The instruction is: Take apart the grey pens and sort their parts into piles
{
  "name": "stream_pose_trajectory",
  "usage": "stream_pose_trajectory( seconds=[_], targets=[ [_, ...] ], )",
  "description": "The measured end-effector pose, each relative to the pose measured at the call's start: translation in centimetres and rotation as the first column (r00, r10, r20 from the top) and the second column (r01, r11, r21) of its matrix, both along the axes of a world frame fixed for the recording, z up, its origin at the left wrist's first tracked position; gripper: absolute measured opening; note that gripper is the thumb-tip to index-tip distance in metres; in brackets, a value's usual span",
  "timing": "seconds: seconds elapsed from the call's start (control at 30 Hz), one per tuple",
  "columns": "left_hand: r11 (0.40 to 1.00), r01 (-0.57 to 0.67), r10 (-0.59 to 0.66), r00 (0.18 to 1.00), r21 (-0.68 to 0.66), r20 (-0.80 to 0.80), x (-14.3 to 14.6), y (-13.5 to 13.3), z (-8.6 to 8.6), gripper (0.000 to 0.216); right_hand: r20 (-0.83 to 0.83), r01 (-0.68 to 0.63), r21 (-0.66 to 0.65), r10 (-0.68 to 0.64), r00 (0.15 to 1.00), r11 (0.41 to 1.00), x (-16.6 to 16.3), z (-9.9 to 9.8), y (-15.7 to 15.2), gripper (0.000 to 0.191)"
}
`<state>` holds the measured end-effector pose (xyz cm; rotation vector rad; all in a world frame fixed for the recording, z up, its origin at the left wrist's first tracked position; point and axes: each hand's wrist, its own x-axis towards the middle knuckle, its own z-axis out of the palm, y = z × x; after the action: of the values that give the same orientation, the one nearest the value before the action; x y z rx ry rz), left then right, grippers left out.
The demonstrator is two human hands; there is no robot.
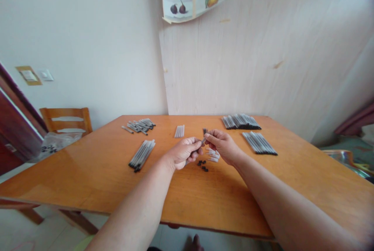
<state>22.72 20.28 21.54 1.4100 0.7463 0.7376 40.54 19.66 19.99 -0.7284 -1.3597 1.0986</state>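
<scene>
My left hand [184,152] and my right hand [222,145] meet above the middle of the orange wooden table [96,177]. Both are closed on one thin grey pen part [203,138] held between them, its dark end poking up by my right fingers. Directly below the hands lie a few small black caps [202,165] and some pale translucent pen pieces [213,155]. What exactly the fingers pinch is too small to make out.
Bundles of grey pen barrels lie around: one left of the hands [142,154], a loose pile at the far left [140,125], a small group [179,131], two stacks at the right [240,121] [259,142]. A wooden chair [66,119] and a plastic bag [55,144] stand left.
</scene>
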Motion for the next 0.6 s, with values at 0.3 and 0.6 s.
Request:
stream_pose_trajectory(
  seconds=[0.3,0.6],
  targets=[
    [0.999,0.044,-0.043,0.998,-0.015,0.043,0.17,-0.23,0.34,0.029,-0.117,-0.030,-0.103,0.018,0.993,0.994,-0.18,0.33,-0.22,0.031],
    [0.989,0.086,-0.072,0.990,-0.117,0.117,0.21,-0.28,0.44,0.028,-0.130,-0.051,-0.062,0.043,0.991,0.997,-0.07,0.55,-0.32,0.029]
  ],
)
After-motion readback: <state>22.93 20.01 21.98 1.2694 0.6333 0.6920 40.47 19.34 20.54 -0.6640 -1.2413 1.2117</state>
